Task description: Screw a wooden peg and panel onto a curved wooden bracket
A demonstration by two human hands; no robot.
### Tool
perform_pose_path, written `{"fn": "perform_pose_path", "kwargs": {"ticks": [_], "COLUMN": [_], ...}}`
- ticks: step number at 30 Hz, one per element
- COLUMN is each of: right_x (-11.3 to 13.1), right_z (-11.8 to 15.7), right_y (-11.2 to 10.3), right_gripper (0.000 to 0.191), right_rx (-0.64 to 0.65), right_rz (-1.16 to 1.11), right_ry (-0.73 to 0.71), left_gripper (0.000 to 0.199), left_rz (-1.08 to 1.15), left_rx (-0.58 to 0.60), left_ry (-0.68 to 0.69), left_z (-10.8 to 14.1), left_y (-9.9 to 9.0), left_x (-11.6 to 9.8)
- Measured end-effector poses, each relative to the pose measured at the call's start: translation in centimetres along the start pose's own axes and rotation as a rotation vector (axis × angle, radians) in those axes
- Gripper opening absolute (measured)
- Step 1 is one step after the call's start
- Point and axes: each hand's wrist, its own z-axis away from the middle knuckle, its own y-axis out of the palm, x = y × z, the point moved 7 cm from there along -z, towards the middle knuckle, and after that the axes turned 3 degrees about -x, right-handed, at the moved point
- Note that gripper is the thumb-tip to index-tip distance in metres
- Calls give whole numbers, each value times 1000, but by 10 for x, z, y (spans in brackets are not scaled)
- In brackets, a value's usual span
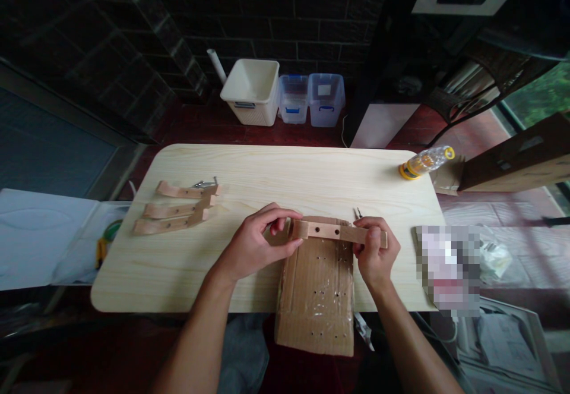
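Observation:
A light wooden piece with a curved end and two dark holes, like a wooden hook (327,231), is held level over the far end of a cardboard piece (312,299). My left hand (262,236) grips its curved left end between thumb and fingers. Around its right end, my right hand (376,248) is closed, thumb on top. The cardboard has several small holes and shiny tape, and overhangs the table's near edge. Just beyond my right hand lie small dark screws or bits (358,213). Several similar wooden hooks (176,210) lie at the left.
The pale wooden table (267,174) carries a clear bottle with yellow ends (425,162) at the far right. Metal screws (205,184) lie by the left hooks. Beyond the table stand a white bin (252,91) and two clear boxes (326,100). A cardboard box (516,156) is at the right.

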Motion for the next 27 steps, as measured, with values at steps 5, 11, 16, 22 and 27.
{"fn": "perform_pose_path", "kwargs": {"ticks": [5, 11, 16, 22, 27], "right_x": [0, -2, 6, 10, 11], "right_z": [1, -3, -16, -25, -24], "right_y": [0, -5, -27, -41, -49], "right_gripper": [43, 74, 55, 50, 52], "right_rx": [13, -82, -358, -412, -395], "right_rz": [-26, -88, -121, -136, -57], "right_ry": [-1, -40, -122, -105, -79], "left_gripper": [38, 42, 34, 35, 38], "left_rz": [17, 229, 444, 394, 427], "left_rx": [8, -52, -317, -376, -486], "left_ry": [-21, -106, -110, -81, -79], "left_z": [0, 3, 3, 1, 2], "left_y": [-1, -14, -33, -34, -40], "left_x": [-1, 7, 22, 16, 10]}}
